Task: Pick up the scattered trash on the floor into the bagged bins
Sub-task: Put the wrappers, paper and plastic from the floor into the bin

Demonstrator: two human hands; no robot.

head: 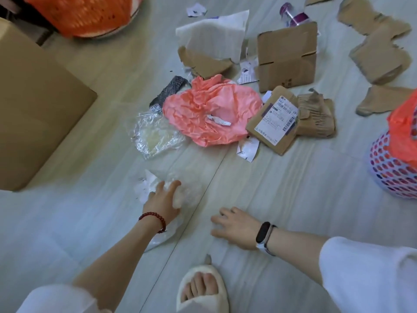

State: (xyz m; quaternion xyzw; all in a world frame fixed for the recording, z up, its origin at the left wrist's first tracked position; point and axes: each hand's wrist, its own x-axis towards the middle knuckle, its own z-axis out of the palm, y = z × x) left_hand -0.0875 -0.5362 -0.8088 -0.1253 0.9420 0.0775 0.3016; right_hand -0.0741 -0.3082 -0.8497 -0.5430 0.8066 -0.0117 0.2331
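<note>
Pale plank floor [282, 199] bearing torn cardboard pieces [374, 57], crumpled pink paper [209, 109], clear plastic wrap [153, 136], a large cardboard box [33, 105] and a perforated bin [392, 163].

Only real print is on the shipping label [276, 119] stuck to a flattened cardboard box [268, 129]: barcodes plus tiny text, too blurry to read.

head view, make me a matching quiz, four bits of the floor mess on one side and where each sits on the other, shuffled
Things:
1. crumpled pink paper
2. purple bottle
3. lilac bin with orange bag
4. large cardboard box

Places:
A. left edge of the view
B. right edge of the view
C. middle of the pile
D. top, behind the small brown box

Pairs: 1-C, 2-D, 3-B, 4-A
</note>
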